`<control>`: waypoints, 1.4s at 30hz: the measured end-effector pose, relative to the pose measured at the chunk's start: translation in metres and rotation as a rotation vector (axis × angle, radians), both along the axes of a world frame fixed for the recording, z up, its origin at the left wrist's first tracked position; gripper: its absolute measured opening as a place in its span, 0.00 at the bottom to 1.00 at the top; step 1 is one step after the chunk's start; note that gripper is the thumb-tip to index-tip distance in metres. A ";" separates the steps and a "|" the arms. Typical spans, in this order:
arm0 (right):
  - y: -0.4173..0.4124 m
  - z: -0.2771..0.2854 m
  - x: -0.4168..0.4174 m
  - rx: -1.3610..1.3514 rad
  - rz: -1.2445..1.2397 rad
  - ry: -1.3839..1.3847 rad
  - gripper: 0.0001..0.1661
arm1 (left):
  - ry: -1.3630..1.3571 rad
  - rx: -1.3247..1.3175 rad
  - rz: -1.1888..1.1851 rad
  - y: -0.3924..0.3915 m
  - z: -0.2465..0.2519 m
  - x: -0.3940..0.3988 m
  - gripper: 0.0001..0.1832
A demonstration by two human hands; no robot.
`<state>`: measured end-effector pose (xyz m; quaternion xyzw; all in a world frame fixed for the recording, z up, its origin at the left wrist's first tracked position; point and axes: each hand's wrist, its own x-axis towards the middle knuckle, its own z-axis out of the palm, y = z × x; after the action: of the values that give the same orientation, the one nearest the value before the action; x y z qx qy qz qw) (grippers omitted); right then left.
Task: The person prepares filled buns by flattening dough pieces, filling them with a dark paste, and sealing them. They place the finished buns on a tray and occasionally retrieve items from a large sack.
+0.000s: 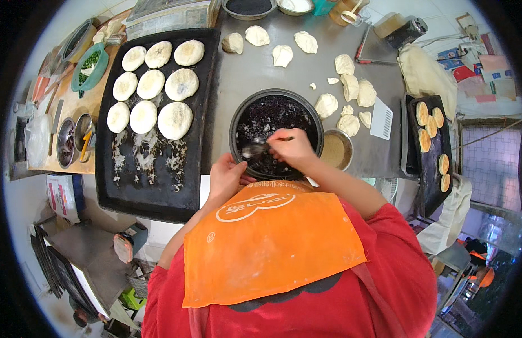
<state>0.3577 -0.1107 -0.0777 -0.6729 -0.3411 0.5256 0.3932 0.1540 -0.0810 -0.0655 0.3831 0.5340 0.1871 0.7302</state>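
In front of my body on the steel table stands a round black pan [234, 126] holding a dark, lumpy filling [278, 110] with pale bits in it. My right hand [292, 148] grips the handle of a metal spoon [253, 149], whose bowl is blurred and down in the filling. At the pan's near left rim is my left hand [228, 173], its thumb and fingers on the edge. Tucked against the pan's right side is a metal bowl [350, 153] of tan, grainy powder. Several pieces of dough [327, 105] lie beyond it.
Left of the pan, a black baking tray [149, 200] bears several flat round dough cakes [175, 121] and overhangs the table edge. A wooden board [77, 110] holds bowls and a green basket [101, 67]. At right, another tray [434, 177] carries browned cakes; a white barcoded card [381, 118] lies nearer.
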 end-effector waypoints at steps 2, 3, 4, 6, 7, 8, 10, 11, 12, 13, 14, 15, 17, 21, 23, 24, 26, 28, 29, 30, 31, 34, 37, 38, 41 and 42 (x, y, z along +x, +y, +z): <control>-0.008 -0.001 0.032 0.011 0.025 -0.242 0.09 | 0.001 -0.015 0.029 -0.002 -0.001 -0.002 0.07; -0.011 0.003 0.045 -0.009 0.013 -0.295 0.10 | 0.002 -0.019 0.031 -0.002 -0.001 -0.002 0.07; -0.013 0.011 0.053 -0.020 0.084 -0.403 0.09 | 0.003 -0.024 0.034 -0.003 -0.001 -0.002 0.07; -0.011 0.032 0.062 -0.037 0.227 -0.617 0.08 | -0.005 -0.009 0.018 -0.002 -0.004 -0.003 0.08; -0.006 0.041 0.058 -0.023 0.187 -0.463 0.09 | -0.010 -0.003 0.010 -0.002 -0.007 -0.003 0.09; 0.002 0.049 0.049 -0.010 0.148 -0.308 0.09 | -0.008 -0.001 0.020 -0.002 -0.007 -0.002 0.09; 0.008 0.047 0.029 -0.030 0.092 -0.132 0.10 | -0.003 -0.002 0.011 0.000 -0.005 0.001 0.09; 0.001 0.014 0.037 0.114 0.184 -0.413 0.10 | 0.001 0.004 0.002 -0.001 -0.003 0.003 0.08; -0.001 0.013 0.043 0.075 0.172 -0.445 0.10 | 0.009 0.012 0.003 -0.002 -0.003 0.000 0.08; -0.005 0.015 0.056 0.038 0.168 -0.479 0.10 | 0.014 0.018 0.012 -0.003 -0.003 0.000 0.08; -0.009 0.020 0.068 0.027 0.212 -0.595 0.10 | 0.053 0.016 -0.005 -0.002 -0.003 -0.001 0.07; -0.008 0.033 0.073 -0.073 0.212 -0.629 0.10 | 0.039 0.011 0.002 -0.004 -0.006 -0.003 0.07; 0.000 0.047 0.061 0.006 0.237 -0.594 0.08 | 0.007 0.007 0.003 -0.004 -0.010 -0.005 0.06; 0.034 0.032 -0.011 0.135 -0.093 0.110 0.10 | 0.022 0.012 -0.005 -0.003 -0.002 0.001 0.06; 0.030 0.009 -0.007 0.043 -0.043 0.072 0.08 | 0.039 0.043 -0.003 -0.004 0.001 0.001 0.06; 0.023 -0.003 0.003 0.109 0.016 -0.134 0.08 | 0.053 0.036 0.007 -0.003 0.003 0.000 0.07; 0.009 -0.007 0.027 0.153 0.091 -0.404 0.08 | 0.071 0.029 0.036 -0.005 0.007 0.002 0.08; 0.000 0.014 0.043 0.124 0.130 -0.523 0.08 | 0.064 0.038 0.040 -0.004 -0.001 0.000 0.08; -0.002 0.028 0.048 0.139 0.149 -0.588 0.08 | 0.061 0.043 0.043 -0.005 -0.004 0.000 0.08; -0.008 0.035 0.053 0.150 0.153 -0.653 0.08 | 0.028 -0.003 0.077 -0.005 0.002 0.002 0.06; -0.017 0.042 0.052 0.269 0.171 -0.613 0.08 | 0.015 -0.005 0.098 -0.006 0.003 0.003 0.06; -0.035 0.022 0.049 0.733 0.598 -0.805 0.10 | -0.065 -0.033 0.152 -0.014 0.003 -0.006 0.06; -0.033 0.032 0.058 0.829 0.556 -0.793 0.23 | -0.057 0.001 0.113 -0.013 -0.001 -0.023 0.08; -0.031 0.032 0.072 0.678 0.350 -0.807 0.24 | -0.018 -0.006 0.064 -0.009 0.000 -0.028 0.08; -0.004 0.000 0.150 0.253 -0.083 -0.902 0.28 | 0.251 0.155 0.015 -0.006 0.019 -0.023 0.13; 0.008 -0.021 0.169 0.175 -0.132 -0.949 0.29 | 0.413 0.483 -0.015 -0.008 0.019 -0.022 0.13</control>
<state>0.5270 -0.1030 -0.0985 -0.8230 -0.4821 0.1041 0.2818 0.1317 -0.0889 -0.0465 0.5793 0.6082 0.2213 0.4956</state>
